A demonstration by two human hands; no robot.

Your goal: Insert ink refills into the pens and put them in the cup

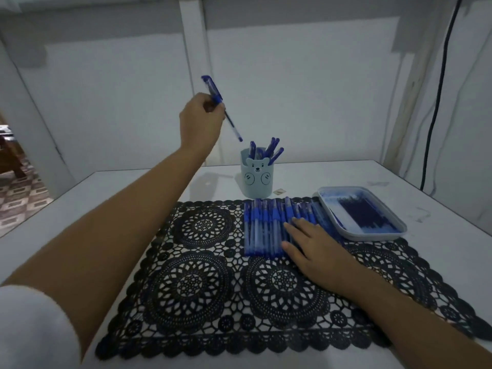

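Note:
My left hand is raised above and to the left of the cup and pinches a blue capped pen, its tip slanting down toward the cup. The pale blue bear-face cup stands behind the mat and holds several blue pens. A row of several blue pens lies side by side on the black lace mat. My right hand rests flat on the right part of that row, fingers straight. A pale tray at the right holds dark ink refills.
The white table ends at the left, where a patterned floor shows. A white wall stands behind the cup. A black cable hangs down at the back right. A small scrap lies beside the cup.

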